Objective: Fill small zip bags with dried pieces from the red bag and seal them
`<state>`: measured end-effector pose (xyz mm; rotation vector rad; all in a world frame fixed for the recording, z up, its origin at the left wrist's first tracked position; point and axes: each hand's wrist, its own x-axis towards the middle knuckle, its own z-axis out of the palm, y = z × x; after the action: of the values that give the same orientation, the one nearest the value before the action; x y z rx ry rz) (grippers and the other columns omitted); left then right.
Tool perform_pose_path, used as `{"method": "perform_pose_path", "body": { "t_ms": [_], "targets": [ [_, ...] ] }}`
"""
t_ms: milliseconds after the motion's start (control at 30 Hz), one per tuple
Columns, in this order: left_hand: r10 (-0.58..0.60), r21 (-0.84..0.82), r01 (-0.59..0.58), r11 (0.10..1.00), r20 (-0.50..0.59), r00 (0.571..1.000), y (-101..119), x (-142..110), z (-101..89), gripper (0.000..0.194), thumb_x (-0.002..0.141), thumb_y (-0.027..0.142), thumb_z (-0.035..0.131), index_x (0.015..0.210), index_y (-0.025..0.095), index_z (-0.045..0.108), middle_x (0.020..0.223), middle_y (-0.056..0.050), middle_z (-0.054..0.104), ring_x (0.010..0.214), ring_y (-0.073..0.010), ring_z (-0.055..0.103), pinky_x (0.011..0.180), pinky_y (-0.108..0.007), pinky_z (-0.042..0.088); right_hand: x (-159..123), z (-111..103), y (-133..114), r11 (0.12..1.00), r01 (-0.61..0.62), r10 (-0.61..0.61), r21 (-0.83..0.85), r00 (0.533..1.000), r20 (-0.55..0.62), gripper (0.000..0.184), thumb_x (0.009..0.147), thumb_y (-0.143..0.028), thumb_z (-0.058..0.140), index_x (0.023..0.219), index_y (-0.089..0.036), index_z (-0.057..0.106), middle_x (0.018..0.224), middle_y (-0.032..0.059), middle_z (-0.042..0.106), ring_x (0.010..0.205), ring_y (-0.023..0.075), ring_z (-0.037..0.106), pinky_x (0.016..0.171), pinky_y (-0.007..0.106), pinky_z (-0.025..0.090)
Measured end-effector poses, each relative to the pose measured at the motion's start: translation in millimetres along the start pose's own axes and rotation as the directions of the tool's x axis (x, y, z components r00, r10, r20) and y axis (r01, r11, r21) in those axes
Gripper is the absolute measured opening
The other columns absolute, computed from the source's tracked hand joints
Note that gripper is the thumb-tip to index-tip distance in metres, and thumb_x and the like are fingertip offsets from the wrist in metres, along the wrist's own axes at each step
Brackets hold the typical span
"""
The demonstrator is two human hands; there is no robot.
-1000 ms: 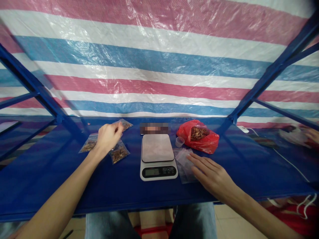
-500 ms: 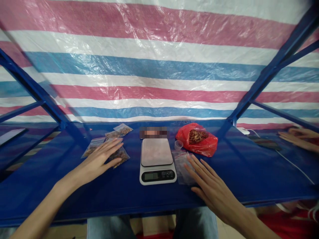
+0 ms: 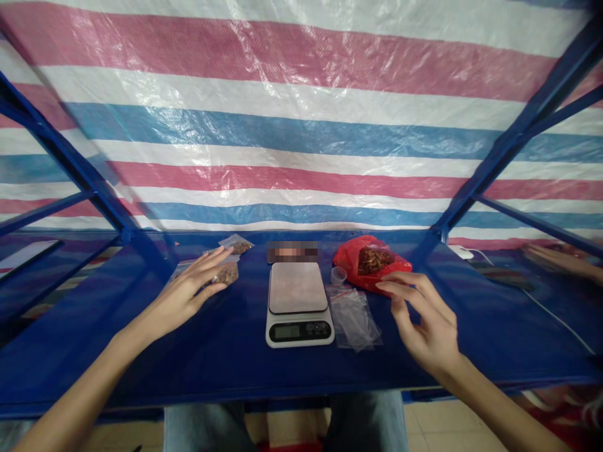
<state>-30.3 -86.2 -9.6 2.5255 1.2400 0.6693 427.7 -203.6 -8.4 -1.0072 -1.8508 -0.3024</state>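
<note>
Although my left hand (image 3: 181, 295) sits open over the small zip bags of dried brown pieces (image 3: 227, 273), nothing looks gripped, and I can't tell if the fingertips actually touch them. Those bags overlap in a loose group at 10 o'clock from the digital kitchen scale (image 3: 298, 304), with one bag tucked under the fingers and another just past the fingertips, and a flatter bag mostly hidden behind the hand. My right hand (image 3: 424, 314) is raised and half open, fingers curled, holding nothing. Its fingertips are right by the lower edge of the red plastic bag (image 3: 372, 263), contact unclear. That bag sits at 1 o'clock from the scale and has brown pieces inside, similar to the small bags. A small clear plastic cup (image 3: 338, 275) stands just left of it, at 2 o'clock. Empty-looking clear zip bags (image 3: 352, 320) lie flat at 4 o'clock, just beside the scale. A blurred object (image 3: 292, 252) sits at 12 o'clock, touching or just behind the scale, too obscured to name. Everything rests on the blue table (image 3: 226, 370), with a blue metal frame (image 3: 532, 138) and a striped tarp (image 3: 301, 125) behind. A white cable (image 3: 556, 320) runs across the table at 3 o'clock.
</note>
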Motion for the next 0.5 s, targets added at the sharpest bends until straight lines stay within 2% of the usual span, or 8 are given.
{"method": "perform_pose_path", "body": {
  "t_ms": [100,167,200,267,333,367,433,500],
  "targets": [
    [-0.061,-0.233,0.018,0.972,-0.178,0.982,26,22,-18.4,0.052,0.100,0.062,0.056,0.139,0.031,0.071,0.162,-0.004,0.055,0.151,-0.0359,0.048,0.129,-0.053,0.036,32,11,-12,0.989,-0.089,0.090,0.121,0.996,-0.004,0.027,0.102,-0.009,0.057,0.116,-0.025,0.074,0.111,0.0087,0.071,0.106,0.0242,0.068,0.095,0.040,0.053],
    [-0.088,-0.401,-0.016,0.916,-0.238,0.967,48,47,-23.5,0.049,0.095,0.066,0.062,0.117,0.027,0.081,0.144,-0.006,0.068,0.139,-0.0371,0.058,0.123,-0.052,0.045,63,30,-20,0.934,-0.227,0.199,0.277,0.972,0.127,0.025,0.106,-0.021,0.058,0.123,-0.026,0.074,0.115,0.0083,0.073,0.109,0.0235,0.068,0.098,0.041,0.054],
    [-0.107,-0.512,-0.042,0.858,-0.258,0.960,60,61,-22.9,0.049,0.093,0.068,0.065,0.104,0.024,0.083,0.136,-0.008,0.072,0.131,-0.0365,0.062,0.117,-0.051,0.049,80,42,-22,0.872,-0.317,0.250,0.374,0.943,0.217,0.029,0.105,-0.029,0.060,0.132,-0.026,0.072,0.118,0.0085,0.073,0.109,0.0229,0.069,0.098,0.040,0.055],
    [-0.101,-0.725,-0.103,0.681,-0.232,0.967,83,90,-16.2,0.050,0.091,0.067,0.068,0.092,0.019,0.081,0.126,-0.013,0.075,0.117,-0.0327,0.067,0.105,-0.046,0.055,115,69,-24,0.648,-0.495,0.304,0.579,0.865,0.400,0.041,0.101,-0.044,0.068,0.136,-0.024,0.069,0.116,0.0090,0.076,0.102,0.0214,0.071,0.089,0.036,0.059],
    [-0.071,-0.858,-0.166,0.486,-0.228,0.971,99,114,-6.6,0.045,0.087,0.062,0.076,0.096,0.018,0.079,0.113,-0.013,0.077,0.100,-0.0262,0.070,0.089,-0.038,0.058,146,92,-22,0.378,-0.614,0.270,0.693,0.789,0.552,0.043,0.099,-0.055,0.066,0.121,-0.019,0.075,0.104,0.0095,0.078,0.089,0.0191,0.072,0.076,0.031,0.059],
    [-0.057,-0.894,-0.184,0.409,-0.227,0.972,104,124,-2.6,0.042,0.086,0.058,0.079,0.100,0.017,0.078,0.108,-0.012,0.076,0.096,-0.0243,0.069,0.084,-0.035,0.058,159,101,-20,0.292,-0.625,0.254,0.724,0.781,0.571,0.041,0.096,-0.056,0.070,0.107,-0.018,0.077,0.093,0.0076,0.077,0.079,0.0164,0.071,0.069,0.027,0.058],
    [-0.049,-0.929,-0.207,0.306,-0.233,0.971,106,136,1.4,0.039,0.087,0.049,0.081,0.110,0.018,0.076,0.110,-0.011,0.076,0.096,-0.0221,0.069,0.083,-0.033,0.057,179,110,-12,0.193,-0.615,0.258,0.765,0.784,0.565,0.036,0.088,-0.052,0.081,0.090,-0.016,0.077,0.079,0.0032,0.073,0.066,0.0116,0.066,0.060,0.023,0.053],
    [-0.082,-0.933,-0.212,0.290,-0.244,0.966,102,142,-1.3,0.039,0.087,0.040,0.079,0.119,0.019,0.072,0.119,-0.011,0.074,0.102,-0.0217,0.070,0.086,-0.034,0.057,191,112,-3,0.150,-0.618,0.287,0.772,0.774,0.564,0.034,0.079,-0.047,0.089,0.086,-0.016,0.077,0.076,0.0011,0.072,0.062,0.0097,0.064,0.057,0.021,0.051]
  ]
}}
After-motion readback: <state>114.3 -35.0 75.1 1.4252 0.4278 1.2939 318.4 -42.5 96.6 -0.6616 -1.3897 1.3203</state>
